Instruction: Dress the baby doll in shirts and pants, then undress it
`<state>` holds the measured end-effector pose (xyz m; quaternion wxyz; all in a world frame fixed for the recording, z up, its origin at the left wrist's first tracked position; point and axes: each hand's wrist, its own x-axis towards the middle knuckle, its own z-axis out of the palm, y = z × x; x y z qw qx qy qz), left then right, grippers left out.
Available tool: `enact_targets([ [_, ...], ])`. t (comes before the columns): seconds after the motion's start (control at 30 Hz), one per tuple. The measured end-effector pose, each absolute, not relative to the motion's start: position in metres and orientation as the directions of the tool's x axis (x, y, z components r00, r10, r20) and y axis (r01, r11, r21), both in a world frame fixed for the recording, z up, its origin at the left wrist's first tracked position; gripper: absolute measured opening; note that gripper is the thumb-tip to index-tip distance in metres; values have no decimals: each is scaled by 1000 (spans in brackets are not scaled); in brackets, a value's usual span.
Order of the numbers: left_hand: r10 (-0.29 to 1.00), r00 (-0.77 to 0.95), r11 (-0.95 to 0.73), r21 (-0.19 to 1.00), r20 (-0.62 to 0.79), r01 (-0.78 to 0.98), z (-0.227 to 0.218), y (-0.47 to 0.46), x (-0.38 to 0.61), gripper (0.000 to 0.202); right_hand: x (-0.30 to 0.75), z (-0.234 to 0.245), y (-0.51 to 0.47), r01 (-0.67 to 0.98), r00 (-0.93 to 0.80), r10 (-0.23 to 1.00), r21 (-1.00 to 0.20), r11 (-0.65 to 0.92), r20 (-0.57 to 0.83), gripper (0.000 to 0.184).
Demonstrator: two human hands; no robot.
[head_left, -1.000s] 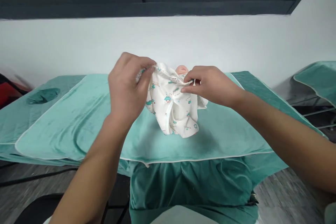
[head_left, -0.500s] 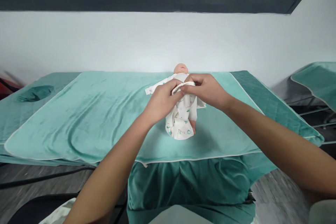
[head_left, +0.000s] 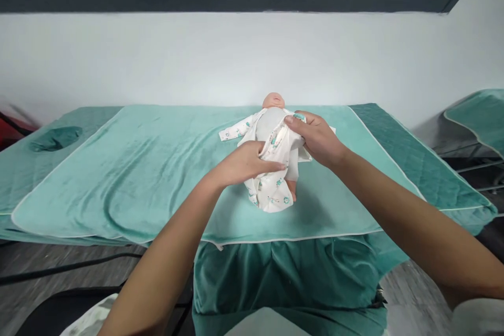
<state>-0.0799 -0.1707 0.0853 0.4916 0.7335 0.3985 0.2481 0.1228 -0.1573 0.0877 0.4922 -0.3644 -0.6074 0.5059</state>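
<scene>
**White romper still open at the chest**

White printed romper (head_left: 271, 195) cloth is pinched in both hands. The right hand (head_left: 317, 137) nips the upper front edge between thumb and fingers, just beside the doll's far shoulder. The left hand (head_left: 244, 164) lies lower, over the belly, with its fingers stretched across a fold and the thumb pressed down on it. The doll (head_left: 273, 101) lies on its back on the pale teal towel (head_left: 137, 173), head towards the wall.

As things lie, the garment is partly on. One sleeve (head_left: 235, 130) stretches out to the side and the lower part wraps the legs. The pale torso (head_left: 268, 123) shows bare between the two front flaps, and one bare foot (head_left: 292, 189) pokes out at the bottom. The front is not yet closed; I cannot tell what fastenings it has.

A second ago the cloth was bunched up between raised hands and hid most of the doll. Half a second ago both hands met on one edge over the chest. Now they are apart, the flaps are spread and the torso is uncovered.

The towel covers a darker teal bed (head_left: 291, 273).
</scene>
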Motion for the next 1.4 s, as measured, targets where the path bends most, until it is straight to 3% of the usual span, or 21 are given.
enact_targets([
  [0.07,852,523,-240,918,42,317,82,-168,-82,27,123,86,-156,-86,-233,945,-973,214,228,40],
  [0.13,898,397,-294,930,190,219,79,-163,-84,24,124,83,-156,-14,-269,942,-979,202,198,41],
  [0.27,921,221,-354,925,320,138,74,-155,-84,20,125,78,-159,159,-500,864,-976,148,50,40],
  [0.33,934,197,-328,936,300,129,71,-153,-80,17,123,76,-159,194,-550,835,-975,107,-18,42],
  [0.4,946,176,-294,950,274,100,69,-152,-76,14,118,75,-159,233,-492,870,-968,92,-36,42],
  [0.5,948,200,-259,965,249,28,67,-154,-69,21,110,74,-155,224,-283,954,-961,161,94,42],
  [0.6,917,360,-186,983,172,4,67,-159,-69,33,105,77,-151,133,-129,972,-968,214,198,43],
  [0.67,874,479,-117,992,79,50,67,-161,-73,37,105,80,-149,49,-91,981,-983,176,171,45],
  [0.77,880,474,-67,997,39,41,64,-160,-79,38,108,80,-148,-47,-145,985,-995,89,95,49],
  [0.87,928,353,-68,987,116,-147,60,-153,-81,39,113,74,-148,-64,-318,947,-998,22,42,52],
  [1.0,935,324,-53,960,145,-275,55,-146,-80,42,116,63,-149,133,-579,809,-991,-26,-99,44],
  [1.07,934,336,-20,957,121,-290,53,-146,-80,44,113,61,-149,132,-552,830,-991,-4,-77,41],
  [1.13,923,376,20,962,87,-272,50,-146,-83,47,109,63,-149,32,-426,905,-999,-3,-16,44],
  [1.3,807,588,56,998,-52,12,48,-147,-92,46,99,69,-147,-143,-269,963,-989,-44,-4,50],
  [1.4,845,534,86,992,-22,-95,46,-146,-90,49,99,68,-147,-201,-224,975,-978,-45,1,50],
])
